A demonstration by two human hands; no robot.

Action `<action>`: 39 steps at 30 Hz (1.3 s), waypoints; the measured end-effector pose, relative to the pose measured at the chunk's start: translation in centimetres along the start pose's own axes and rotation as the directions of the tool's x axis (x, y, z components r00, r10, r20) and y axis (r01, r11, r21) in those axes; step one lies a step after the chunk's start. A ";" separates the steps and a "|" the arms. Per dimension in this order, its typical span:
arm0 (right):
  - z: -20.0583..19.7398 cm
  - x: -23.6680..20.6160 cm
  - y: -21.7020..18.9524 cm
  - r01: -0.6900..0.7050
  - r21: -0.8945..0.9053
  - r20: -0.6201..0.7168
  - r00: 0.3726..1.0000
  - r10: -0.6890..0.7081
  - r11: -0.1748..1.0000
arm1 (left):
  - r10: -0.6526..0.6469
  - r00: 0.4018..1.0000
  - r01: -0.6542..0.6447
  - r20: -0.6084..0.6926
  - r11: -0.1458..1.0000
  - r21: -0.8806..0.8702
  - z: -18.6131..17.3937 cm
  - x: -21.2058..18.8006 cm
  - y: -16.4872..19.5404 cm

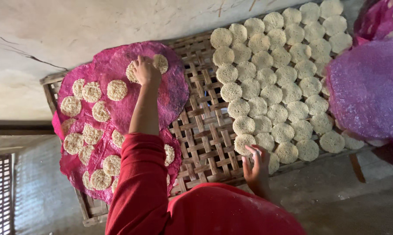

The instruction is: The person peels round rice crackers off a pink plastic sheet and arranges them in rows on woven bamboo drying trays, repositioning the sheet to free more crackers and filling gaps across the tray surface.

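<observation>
my left hand (146, 72) is stretched far out, fingers curled on a round lacy wafer (132, 72) lying flat on the pink sheet (174, 91); another wafer sits just beyond the knuckles. my right hand (256, 167) is nearer me, fingers loosely spread, tips touching a pale wafer (243, 142) at the rack's (205, 130) edge.

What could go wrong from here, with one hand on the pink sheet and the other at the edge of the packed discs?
1. The discs overlap tightly; the right hand lifting one at the edge may drag or crack its neighbours.
2. The left hand reaches far over the pink sheet, so the red sleeve could brush discs lying below it.
3. The woven bamboo rack has open gaps where a dropped disc could snag.
</observation>
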State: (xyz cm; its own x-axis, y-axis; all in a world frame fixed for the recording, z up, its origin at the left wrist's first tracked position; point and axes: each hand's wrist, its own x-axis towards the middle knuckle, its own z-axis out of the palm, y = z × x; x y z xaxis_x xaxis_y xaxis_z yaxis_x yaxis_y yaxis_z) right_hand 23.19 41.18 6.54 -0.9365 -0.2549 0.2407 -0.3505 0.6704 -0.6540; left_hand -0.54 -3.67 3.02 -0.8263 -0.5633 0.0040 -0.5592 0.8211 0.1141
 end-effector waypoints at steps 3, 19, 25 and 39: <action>0.6 0.9 0.8 0.007 0.146 0.023 1.000 -0.010 0.989 | 0.022 0.997 0.009 0.073 0.917 -0.399 -1.9 -2.1 0.5; -4.3 0.1 8.3 -0.747 0.262 0.705 0.580 0.407 0.611 | 0.420 0.904 -0.365 -0.085 0.651 -0.666 0.0 -27.5 5.3; -3.5 -4.1 6.9 -0.154 0.047 0.421 0.899 0.120 0.987 | 0.289 0.956 -0.293 -0.044 0.939 -0.181 4.9 -24.4 -2.1; -1.7 4.4 0.5 0.229 0.074 0.121 0.964 -0.236 0.971 | 0.398 0.908 -0.405 -0.130 0.755 -0.515 3.1 -20.2 -8.2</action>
State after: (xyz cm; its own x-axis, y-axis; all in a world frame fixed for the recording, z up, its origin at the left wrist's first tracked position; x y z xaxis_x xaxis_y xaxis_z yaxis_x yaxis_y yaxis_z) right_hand 18.85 41.59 8.51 -0.8194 -0.4886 0.2997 -0.5539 0.5406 -0.6332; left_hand 20.55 1.30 -1.04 -0.9641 -0.1968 0.1784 -0.0531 0.8009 0.5964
